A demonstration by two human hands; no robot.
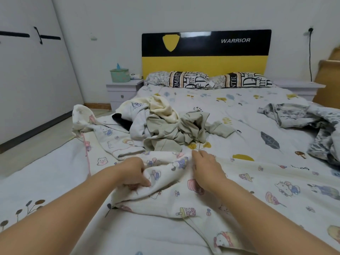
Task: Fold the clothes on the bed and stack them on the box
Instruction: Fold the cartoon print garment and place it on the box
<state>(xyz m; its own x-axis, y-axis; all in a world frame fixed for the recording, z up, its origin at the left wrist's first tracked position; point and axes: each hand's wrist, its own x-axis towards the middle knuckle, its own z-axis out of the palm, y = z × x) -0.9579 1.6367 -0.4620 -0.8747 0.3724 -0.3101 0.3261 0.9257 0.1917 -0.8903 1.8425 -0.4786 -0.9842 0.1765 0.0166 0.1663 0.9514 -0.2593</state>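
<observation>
A cream cloth with cartoon prints [239, 183] lies spread and rumpled across the near part of the bed [248, 115]. My left hand [133, 173] grips a bunched fold of it, fingers curled round the fabric. My right hand [207, 167] pinches the cloth's far edge just to the right. Behind my hands sits a heap of unfolded clothes [165, 126]: olive-grey garments, a cream top, a pale grey piece and something black. A second cartoon-print garment [110, 137] trails off the heap to the left. No box is in view.
A grey-patterned blanket [312, 126] is crumpled at the bed's right side. Two pillows [211, 80] lie against the black and yellow headboard [204, 52]. A white nightstand [123, 91] with a green tissue box [120, 75] stands left of the bed, and a wardrobe [27, 70] lines the left wall.
</observation>
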